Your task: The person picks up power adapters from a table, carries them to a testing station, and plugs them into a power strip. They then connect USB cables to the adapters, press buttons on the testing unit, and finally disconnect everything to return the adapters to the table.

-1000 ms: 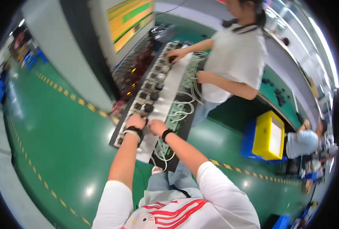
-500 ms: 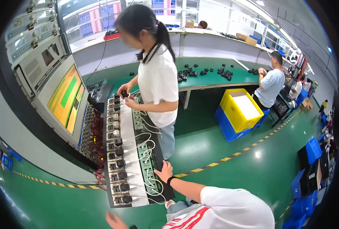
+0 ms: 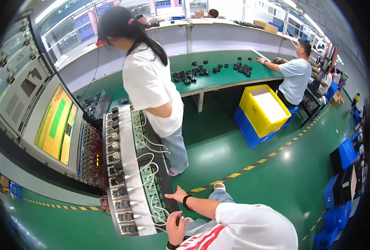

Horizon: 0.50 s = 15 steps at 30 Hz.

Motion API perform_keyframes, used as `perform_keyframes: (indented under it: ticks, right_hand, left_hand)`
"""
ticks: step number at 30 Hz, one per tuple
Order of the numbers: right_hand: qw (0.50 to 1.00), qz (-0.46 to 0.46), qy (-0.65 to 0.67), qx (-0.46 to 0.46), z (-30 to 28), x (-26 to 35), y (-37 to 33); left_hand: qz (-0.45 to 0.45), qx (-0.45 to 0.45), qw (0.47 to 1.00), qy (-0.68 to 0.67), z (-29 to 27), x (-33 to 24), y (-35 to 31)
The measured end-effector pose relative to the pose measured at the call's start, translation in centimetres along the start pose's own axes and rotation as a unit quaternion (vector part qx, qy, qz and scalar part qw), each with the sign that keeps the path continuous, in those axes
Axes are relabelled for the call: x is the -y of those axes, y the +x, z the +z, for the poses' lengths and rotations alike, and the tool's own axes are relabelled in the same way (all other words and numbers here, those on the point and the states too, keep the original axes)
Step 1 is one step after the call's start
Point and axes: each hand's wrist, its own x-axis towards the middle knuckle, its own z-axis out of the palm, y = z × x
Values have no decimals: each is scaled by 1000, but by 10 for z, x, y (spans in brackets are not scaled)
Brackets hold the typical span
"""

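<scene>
My right hand (image 3: 177,195) lies with fingers spread on the black right edge (image 3: 160,160) of a long test fixture. My left hand (image 3: 176,231) is beside the fixture's near right corner, its fingers curled inward. Whether it holds anything small is hidden. Close to both hands, white cables (image 3: 148,156) loop over a strip of green circuit boards (image 3: 153,189). Along the fixture's left side runs a row of sockets (image 3: 126,217), several with black plug-in pieces. Between sockets and boards is a white panel (image 3: 131,166).
A tall test cabinet (image 3: 70,164) with a lit screen (image 3: 57,125) stands left. Beyond the fixture, a co-worker (image 3: 147,75) stands before a green bench (image 3: 210,81) with black parts. Another person (image 3: 297,73) works there, near a yellow crate (image 3: 249,110) on a blue one (image 3: 245,133).
My left hand has moved right, from beyond the fixture's near left end to its near right corner. The near co-worker has turned from the sockets, one hand raised. The view has shifted.
</scene>
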Motion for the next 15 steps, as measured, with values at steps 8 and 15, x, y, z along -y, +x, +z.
perform_keyframes:
  ticks: [8,15]
  right_hand:
    - [989,83,-55,110,-16,30,7]
    - [976,-106,-192,-14,-22,-69,5]
  left_hand:
    - [47,-42,992,108,74,-24,68]
    - [113,-11,978,175,173,-129,164]
